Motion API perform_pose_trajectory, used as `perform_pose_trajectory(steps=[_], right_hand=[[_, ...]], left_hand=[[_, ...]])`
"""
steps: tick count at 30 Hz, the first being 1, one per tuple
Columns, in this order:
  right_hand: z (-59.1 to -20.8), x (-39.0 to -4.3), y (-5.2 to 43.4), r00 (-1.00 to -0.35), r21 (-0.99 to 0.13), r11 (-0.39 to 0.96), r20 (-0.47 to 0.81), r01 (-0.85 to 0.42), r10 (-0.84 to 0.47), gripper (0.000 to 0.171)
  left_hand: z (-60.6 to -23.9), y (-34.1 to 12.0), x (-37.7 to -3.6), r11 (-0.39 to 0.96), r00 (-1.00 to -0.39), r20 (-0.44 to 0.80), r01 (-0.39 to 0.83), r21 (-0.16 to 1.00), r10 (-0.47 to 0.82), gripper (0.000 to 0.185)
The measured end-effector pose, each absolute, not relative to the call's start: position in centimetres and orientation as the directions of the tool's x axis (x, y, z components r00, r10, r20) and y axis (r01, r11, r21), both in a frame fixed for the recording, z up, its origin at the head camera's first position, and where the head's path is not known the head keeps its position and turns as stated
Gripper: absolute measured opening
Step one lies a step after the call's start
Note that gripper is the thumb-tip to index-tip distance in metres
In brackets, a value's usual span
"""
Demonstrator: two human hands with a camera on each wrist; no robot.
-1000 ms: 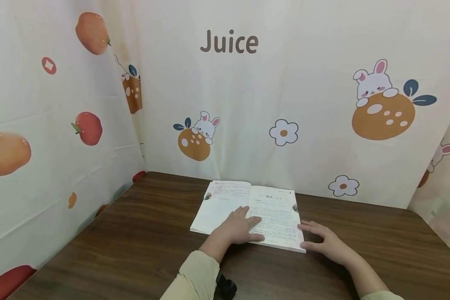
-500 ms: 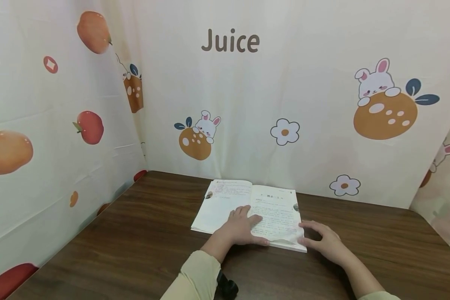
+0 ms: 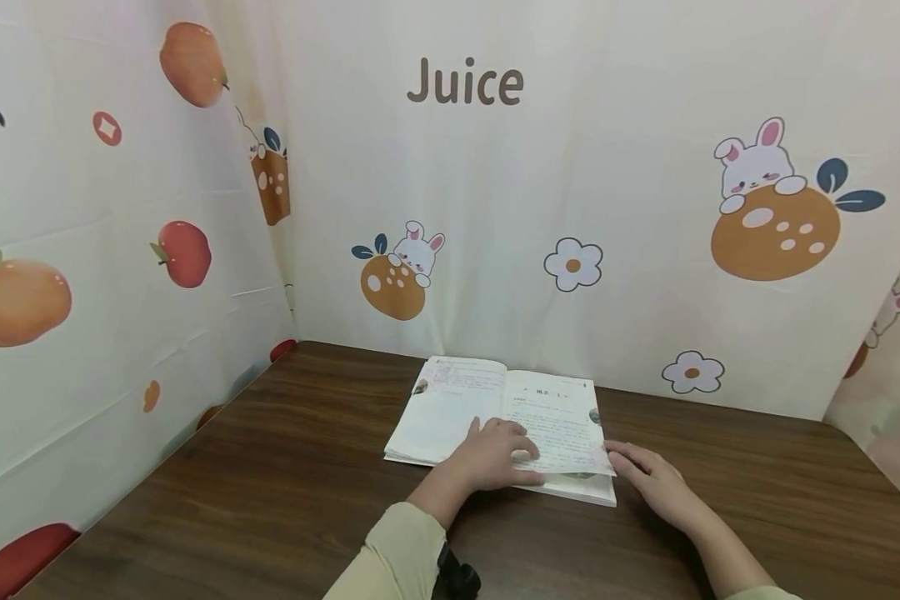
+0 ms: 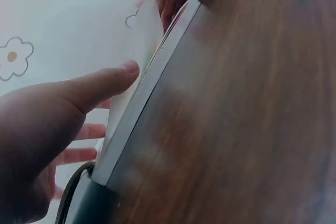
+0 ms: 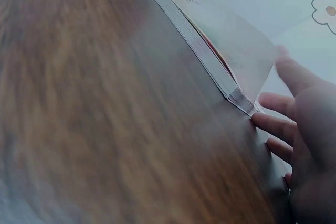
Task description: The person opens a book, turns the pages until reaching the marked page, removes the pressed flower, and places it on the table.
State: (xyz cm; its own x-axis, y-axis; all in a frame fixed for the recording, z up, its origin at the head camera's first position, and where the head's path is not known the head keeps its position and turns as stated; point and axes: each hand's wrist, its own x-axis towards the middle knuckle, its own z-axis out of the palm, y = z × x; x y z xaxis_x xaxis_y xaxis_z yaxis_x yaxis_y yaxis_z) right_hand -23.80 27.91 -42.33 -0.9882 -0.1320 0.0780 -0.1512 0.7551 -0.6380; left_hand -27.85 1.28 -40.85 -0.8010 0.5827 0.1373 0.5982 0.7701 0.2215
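Observation:
An open book lies on the table, its right-hand page raised along the near edge so that a greenish picture shows beneath. My left hand rests over the lower middle of the book, fingers bent over the page and thumb at its near edge. In the left wrist view, that thumb overlaps the lifted page. My right hand is at the book's lower right corner. In the right wrist view, its thumb meets the lifted page's corner, while its other fingers extend toward the book's side.
The dark wooden table stretches out on both sides of the book. A printed curtain hangs right behind the book and along the left side. A black strap mount sits at my left wrist.
The right-hand page, flat at first, has buckled and risen at its near edge, baring the picture below. My left fingers have bent more; my right hand has shifted slightly at the page's corner.

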Motion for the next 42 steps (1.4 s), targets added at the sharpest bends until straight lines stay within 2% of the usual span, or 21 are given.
perform_pose_trajectory(steps=[5, 11, 16, 20, 23, 33, 42], right_hand=[[-42.1, -23.5, 27.8, -0.989, -0.668, 0.729, 0.088, -0.15, -0.123, 0.056], [-42.1, -23.4, 27.8, -0.989, -0.679, 0.72, 0.091, -0.148, -0.117, 0.054], [-42.1, -23.4, 27.8, -0.986, -0.683, 0.711, 0.107, -0.165, -0.127, 0.052], [-42.0, -23.4, 27.8, -0.986, -0.683, 0.711, 0.116, -0.166, -0.119, 0.052], [-42.1, -23.4, 27.8, -0.987, -0.676, 0.719, 0.115, -0.161, -0.113, 0.053], [-42.3, -23.7, 27.8, -0.989, -0.656, 0.74, 0.088, -0.146, -0.117, 0.054], [-42.3, -23.7, 27.9, -0.989, -0.658, 0.739, 0.08, -0.147, -0.126, 0.054]], left_hand=[[-41.0, 2.2, -27.6, 0.684, -0.705, 0.202, 0.709, 0.174, 0.68, 0.019], [-40.8, 3.8, -26.4, 0.695, -0.712, 0.226, 0.701, 0.16, 0.665, 0.017], [-40.3, 4.1, -26.3, 0.748, -0.715, 0.416, 0.654, 0.115, 0.562, 0.016], [-39.8, 3.4, -26.6, 0.755, -0.66, 0.617, 0.637, 0.158, 0.429, 0.013], [-39.3, 2.5, -26.9, 0.736, -0.627, 0.699, 0.642, 0.215, 0.343, 0.012], [-37.8, -1.2, -28.8, 0.676, -0.712, 0.696, 0.559, 0.48, 0.094, 0.015], [-36.7, -4.2, -30.1, 0.639, -0.725, 0.689, 0.521, 0.566, -0.02, 0.014]])
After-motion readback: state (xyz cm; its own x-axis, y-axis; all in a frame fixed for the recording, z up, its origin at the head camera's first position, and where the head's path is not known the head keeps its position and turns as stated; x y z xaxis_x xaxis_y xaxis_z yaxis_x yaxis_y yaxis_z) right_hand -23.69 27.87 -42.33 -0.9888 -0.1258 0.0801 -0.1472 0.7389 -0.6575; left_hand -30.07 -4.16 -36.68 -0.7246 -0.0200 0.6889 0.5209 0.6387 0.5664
